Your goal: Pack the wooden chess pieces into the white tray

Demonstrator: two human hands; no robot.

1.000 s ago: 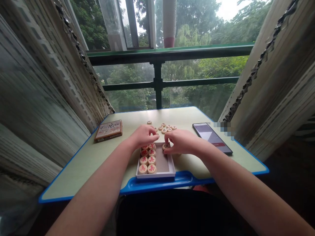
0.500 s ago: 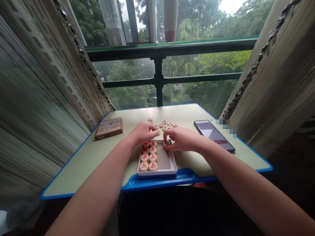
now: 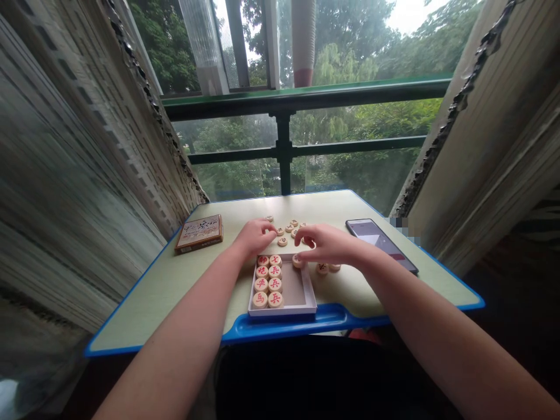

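Wooden game piece [image 3: 298, 261]: lies at the far right corner of the shallow white box [image 3: 301, 293], right at the rim. Can't tell if it sits flat on the box floor.

My right hand [image 3: 328, 245] hangs over that corner. Thumb comes down to the piece, other fingers stretched left above it. Grip narrow; can't tell whether it pinches the piece or only touches it.

Left hand [image 3: 255, 235] sits just beyond the box's far left corner, curled, fingertips down among the loose pieces [image 3: 282, 241] on the bench [image 3: 175, 286]. Can't tell if that grip holds one.

Against half a second ago: the right hand's fingers were then bunched tight over the piece; now they are more spread. The hand has lifted and moved a little right, so two pieces [image 3: 322, 268] just right of the box now show. Left hand much as it was.

Inside the box, red-marked pieces [image 3: 268, 280] fill two columns along the left side, touching one another. Phone [image 3: 380, 241] lies right of my right hand, apart. Printed lid [image 3: 199, 232] lies far left on the bench.
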